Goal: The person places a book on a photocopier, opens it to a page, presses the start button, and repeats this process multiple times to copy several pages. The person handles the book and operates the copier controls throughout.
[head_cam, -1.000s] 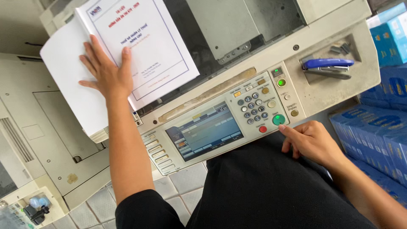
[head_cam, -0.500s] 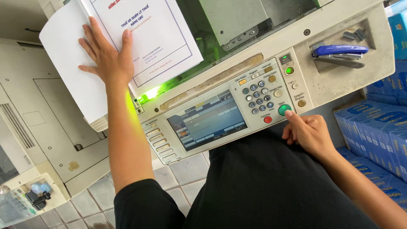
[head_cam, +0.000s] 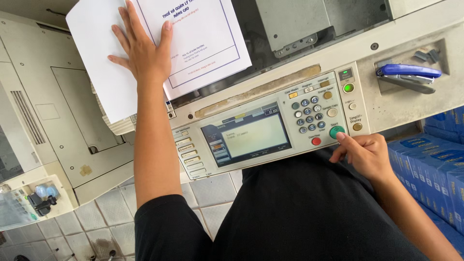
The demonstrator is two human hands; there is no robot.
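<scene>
left hand (head_cam: 142,53) flat on booklet (head_cam: 193,43); right hand (head_cam: 367,154) touches green button (head_cam: 337,131).

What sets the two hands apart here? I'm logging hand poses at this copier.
The left hand lies flat with fingers spread on the white printed sheets, over the copier's glass; the right hand is curled, one fingertip at the green round button on the control panel. The left arm reaches far forward; the right stays close to the body. Both are bare and hold nothing.

Pale square floor tiles (head_cam: 212,193) (grubby grout), blue paper-ream stacks (head_cam: 430,159) right, daylight.
</scene>
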